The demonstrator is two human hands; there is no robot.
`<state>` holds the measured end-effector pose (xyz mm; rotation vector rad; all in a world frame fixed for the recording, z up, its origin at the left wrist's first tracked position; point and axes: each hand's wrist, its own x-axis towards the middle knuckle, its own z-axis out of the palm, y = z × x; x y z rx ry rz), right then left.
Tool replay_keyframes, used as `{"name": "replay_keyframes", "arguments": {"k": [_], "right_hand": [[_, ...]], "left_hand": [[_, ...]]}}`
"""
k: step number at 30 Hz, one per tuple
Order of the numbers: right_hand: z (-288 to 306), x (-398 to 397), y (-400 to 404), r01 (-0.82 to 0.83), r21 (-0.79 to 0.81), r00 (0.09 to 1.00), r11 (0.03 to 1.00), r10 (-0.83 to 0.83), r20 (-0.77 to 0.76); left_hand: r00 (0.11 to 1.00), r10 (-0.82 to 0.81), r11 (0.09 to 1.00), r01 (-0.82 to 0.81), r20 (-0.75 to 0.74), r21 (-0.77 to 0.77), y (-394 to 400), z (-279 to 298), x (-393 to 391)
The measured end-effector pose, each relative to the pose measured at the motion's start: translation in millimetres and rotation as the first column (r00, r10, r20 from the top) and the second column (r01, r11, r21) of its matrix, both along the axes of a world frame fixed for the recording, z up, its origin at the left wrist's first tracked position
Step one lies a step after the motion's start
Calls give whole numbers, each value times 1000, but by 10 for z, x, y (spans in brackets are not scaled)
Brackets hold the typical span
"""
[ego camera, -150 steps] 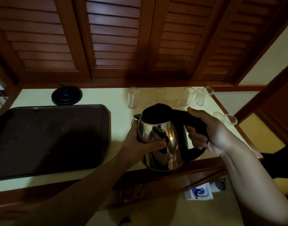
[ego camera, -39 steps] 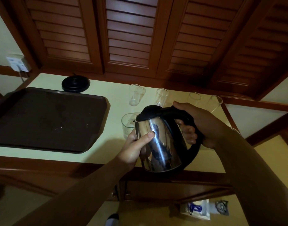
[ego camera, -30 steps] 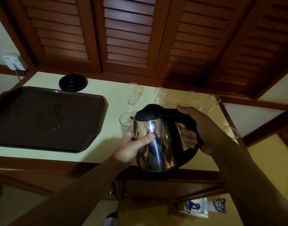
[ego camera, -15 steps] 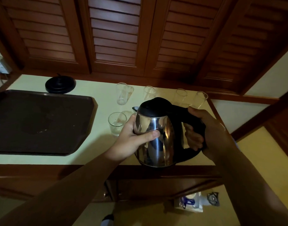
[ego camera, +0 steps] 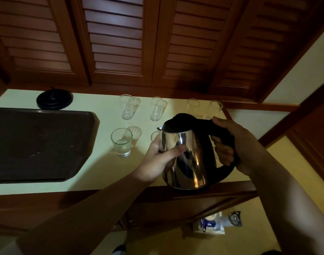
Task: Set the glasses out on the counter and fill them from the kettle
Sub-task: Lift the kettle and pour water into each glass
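I have the shiny steel kettle with the black lid and handle [ego camera: 187,155] held just right of frame centre, above the front part of the pale cream table [ego camera: 102,168]. My right hand [ego camera: 244,146] has its grip wrapped round the black handle; my left hand [ego camera: 157,159] has its grip pressed against the steel wall, thumb across the front. The spout points left, over a clear glass [ego camera: 154,135] that is mostly hidden behind the kettle and my left hand.

To my eye the main risk is pouring blind: I can barely see that rim, so a stream could miss and run over the table. If the water is hot, the bare palm on the steel may flinch and jerk the pour.

Left of it stands a short clear glass holding a little water [ego camera: 121,142], close enough that a swing of the spout could clip it. Four tall clear glasses stand along the back: two [ego camera: 126,107] [ego camera: 157,108] at upper centre, two more [ego camera: 193,104] [ego camera: 215,107] near the table's right end, where a nudge could send them off.

The kettle's base hangs about over the wooden front edge [ego camera: 203,189]. Open room is the bare strip between the dark brown tray [ego camera: 38,144] on the left and the glasses; the black round kettle base [ego camera: 54,98] sits upper left.
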<state>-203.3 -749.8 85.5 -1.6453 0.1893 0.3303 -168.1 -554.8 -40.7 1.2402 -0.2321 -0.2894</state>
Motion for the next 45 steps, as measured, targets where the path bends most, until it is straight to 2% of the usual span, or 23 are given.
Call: {"name": "replay_keyframes", "arguments": {"k": [23,32,36,41,45], "right_hand": [[71,88,1,5,-90,988,996,-19,-153],[61,85,-44,-15,-74,986,997,2,-164],[60,69,-41,-10,-54,987,999,1,-164],[71,54,-26,0,-78,988,997,-12,-153],[76,64,-27,-19,-78,989,997,7,-150]], "left_hand": [[966,-77,997,77,-247,-9,-134,-128,-86],[967,-68,997,61,-244,-37,-165,-129,-96],[975,-61,998,67,-215,16,-191,-147,-91],[980,-63,997,55,-189,-45,-183,-167,-94],[986,-26,1000,24,-163,-16,-176,-228,-58]]}}
